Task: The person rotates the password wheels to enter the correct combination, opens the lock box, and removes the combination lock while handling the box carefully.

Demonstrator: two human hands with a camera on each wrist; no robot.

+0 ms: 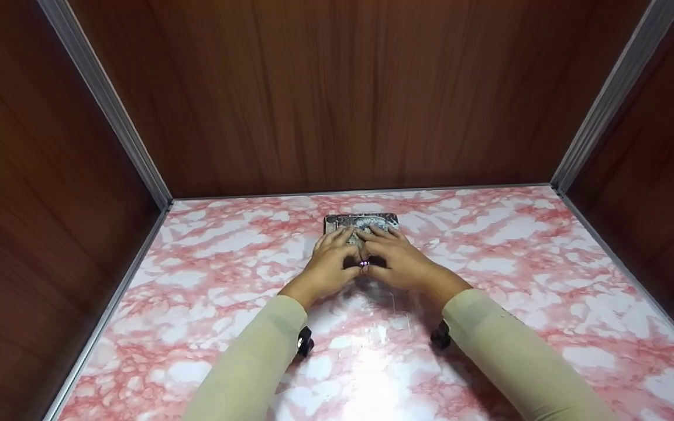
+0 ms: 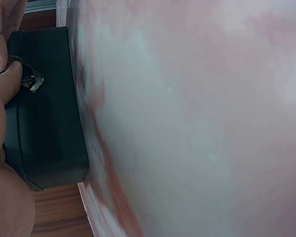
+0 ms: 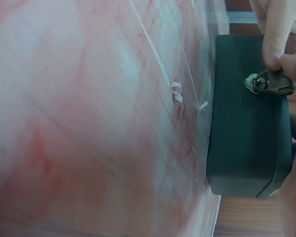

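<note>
A small dark green box [image 3: 241, 133] with a grey patterned lid [image 1: 366, 221] sits on the tabletop in the head view. On its front is a small metal latch [image 3: 256, 83], also visible in the left wrist view. My left hand [image 1: 328, 269] lays its longer fingers over the lid, its thumb [image 2: 10, 81] bent in at the latch. From the other side, my right hand [image 1: 404, 263] spreads its fingers on the lid while its thumb meets the latch lever. Both hands pinch at this latch, their tips close together. The hands partly hide the lid.
The tabletop [image 1: 226, 292] has a red-and-white marbled surface. Brown wood-look panels [image 1: 343, 105] with metal edging enclose its back and sides. A curled white strip [image 3: 176, 91] and a small white scrap [image 3: 203, 105] lie before the box.
</note>
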